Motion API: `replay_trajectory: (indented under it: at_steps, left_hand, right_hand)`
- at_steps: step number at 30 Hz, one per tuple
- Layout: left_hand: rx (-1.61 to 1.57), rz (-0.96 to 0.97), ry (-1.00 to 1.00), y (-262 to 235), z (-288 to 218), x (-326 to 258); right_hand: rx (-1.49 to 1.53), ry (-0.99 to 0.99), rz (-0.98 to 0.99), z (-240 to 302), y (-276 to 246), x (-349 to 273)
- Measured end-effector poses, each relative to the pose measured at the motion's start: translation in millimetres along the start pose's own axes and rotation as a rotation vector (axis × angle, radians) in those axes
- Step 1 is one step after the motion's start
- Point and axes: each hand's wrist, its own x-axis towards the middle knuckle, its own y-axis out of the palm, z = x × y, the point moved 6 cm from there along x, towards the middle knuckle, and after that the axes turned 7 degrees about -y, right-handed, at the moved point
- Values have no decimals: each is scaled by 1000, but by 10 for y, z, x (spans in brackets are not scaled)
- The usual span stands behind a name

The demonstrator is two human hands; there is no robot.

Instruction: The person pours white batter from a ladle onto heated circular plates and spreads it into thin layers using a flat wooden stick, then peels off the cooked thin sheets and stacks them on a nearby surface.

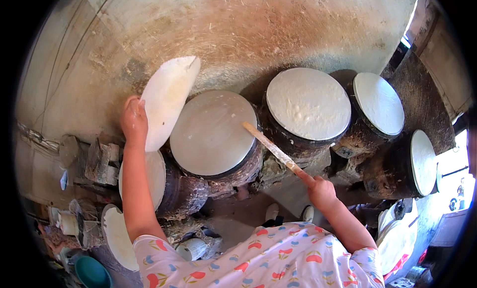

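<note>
One thin, off-white, curved-edged sheet (pixel 171 96) hangs tilted beside the far-left edge of a smooth, grey-beige round griddle (pixel 213 134); the left hand (pixel 134 121) grips the sheet by its left margin. The right hand (pixel 322 192) is closed around a flat, pale wooden stick (pixel 271 148) crusted white, its tip over the griddle's right edge; contact there cannot be told. A broad span of griddle surface lies between sheet and stick. Just right, a cream-coated, bubbly round griddle (pixel 308 104) sits on a dark, rough drum-shaped stove (pixel 293 139), before the scuffed, brown-stained wall (pixel 238 29).
</note>
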Motion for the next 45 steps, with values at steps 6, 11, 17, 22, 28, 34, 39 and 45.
replay_trajectory:
  at_steps: [6,11,17,22,28,34,39,45]
  left_hand:
    - [-101,167,135,-347,-778,521]
    - [-112,349,374,-501,-2103,221]
    - [-366,589,589,-866,-4091,-571]
    - [-677,749,882,-1364,-5902,-1351]
    - [-987,1009,1209,-2018,-7760,-2449]
    - [-1609,1165,1240,-2442,-9010,-3218]
    - [-1855,1625,564,-2011,-9838,-3785]
    - [-1855,2098,-165,-1087,-10296,-5150]
  right_hand:
    - [81,83,-81,-306,33,-423]
    - [194,183,-288,-747,-70,-1162]
    - [296,446,-370,-1531,-11,-2593]
    - [284,695,-502,-2086,192,-4104]
    - [437,1120,-929,-2268,606,-6050]
    - [685,1478,-1464,-1829,1466,-7260]
    - [515,1850,-1574,-1167,1971,-7661]
    - [560,2033,-1858,-428,2393,-7495]
